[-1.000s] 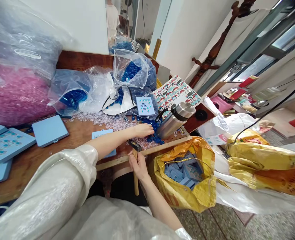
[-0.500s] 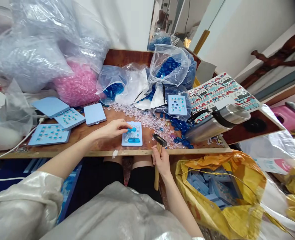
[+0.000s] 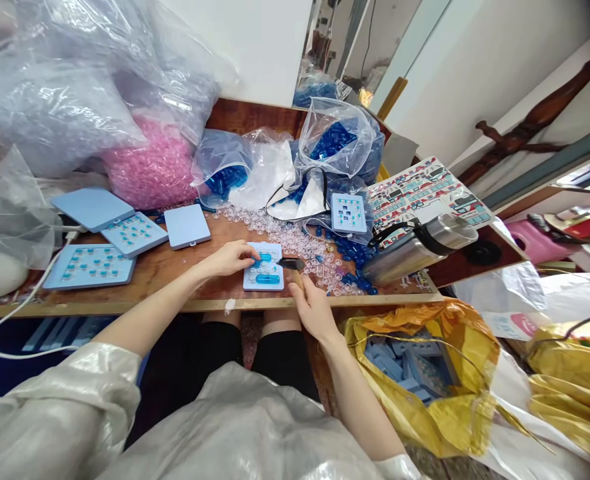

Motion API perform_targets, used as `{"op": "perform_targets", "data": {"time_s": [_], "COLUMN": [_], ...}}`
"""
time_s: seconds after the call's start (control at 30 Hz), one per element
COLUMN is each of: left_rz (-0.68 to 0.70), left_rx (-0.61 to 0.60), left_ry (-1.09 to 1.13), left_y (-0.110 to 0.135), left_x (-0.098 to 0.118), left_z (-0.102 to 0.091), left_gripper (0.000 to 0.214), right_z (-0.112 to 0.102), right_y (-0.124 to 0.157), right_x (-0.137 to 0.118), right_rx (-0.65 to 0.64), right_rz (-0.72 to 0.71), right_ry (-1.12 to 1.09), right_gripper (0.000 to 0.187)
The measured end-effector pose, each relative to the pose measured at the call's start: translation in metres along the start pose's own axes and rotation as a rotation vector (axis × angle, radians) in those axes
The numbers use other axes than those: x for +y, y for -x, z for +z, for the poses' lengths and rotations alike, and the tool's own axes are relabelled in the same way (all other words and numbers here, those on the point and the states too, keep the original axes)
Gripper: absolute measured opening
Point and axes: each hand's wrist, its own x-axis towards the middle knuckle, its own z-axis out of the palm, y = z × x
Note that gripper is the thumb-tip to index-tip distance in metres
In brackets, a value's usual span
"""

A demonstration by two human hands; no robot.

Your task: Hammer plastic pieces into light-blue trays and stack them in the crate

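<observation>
A small pale blue board (image 3: 263, 274) with blue capsule-shaped pieces lies near the front edge of the wooden table (image 3: 175, 293). My left hand (image 3: 231, 258) rests on the board's left side, its fingers pinched on a blue piece. My right hand (image 3: 313, 308) grips a small hammer (image 3: 291, 265), whose dark head is over the board's right edge; the handle is hidden by the hand. Loose clear rings and blue pieces (image 3: 325, 257) are scattered right of the board.
More blue boards (image 3: 91, 265) lie at the table's left. Plastic bags of pink (image 3: 149, 170) and blue (image 3: 337, 140) pieces stand behind. A steel flask (image 3: 419, 243) lies at the right. A yellow sack (image 3: 425, 380) of blue boards sits on the floor beside my right arm.
My left hand came back from the blue pieces at the right to the board. The hammer has swung from upright at the table edge to lie with its head over the board.
</observation>
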Motion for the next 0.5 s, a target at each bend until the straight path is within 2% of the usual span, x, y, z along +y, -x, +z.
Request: {"op": "perform_targets", "data": {"time_s": [0.1,0.2,0.33,0.5], "left_rz": [-0.036,-0.064,-0.085,-0.117], "left_rx": [-0.012,-0.015,0.007,-0.012], "left_ry": [0.103,0.178,0.213,0.298], "left_y": [-0.002,-0.002,-0.002,-0.003], "left_x": [-0.002,-0.004,-0.01,-0.015], "left_z": [0.003,0.005,0.008,0.012], "left_gripper": [0.024,0.023,0.02,0.024], "right_z": [0.004,0.014,0.023,0.023], "right_y": [-0.012,-0.022,-0.028,-0.03], "right_x": [-0.026,-0.038,-0.038,-0.034], "right_rx": [-0.025,-0.061,-0.171,-0.103], "right_rz": [-0.054,0.015,0.118,0.111], "right_ry": [0.153,0.291,0.456,0.425], "right_gripper": [0.03,0.031,0.029,0.031]}}
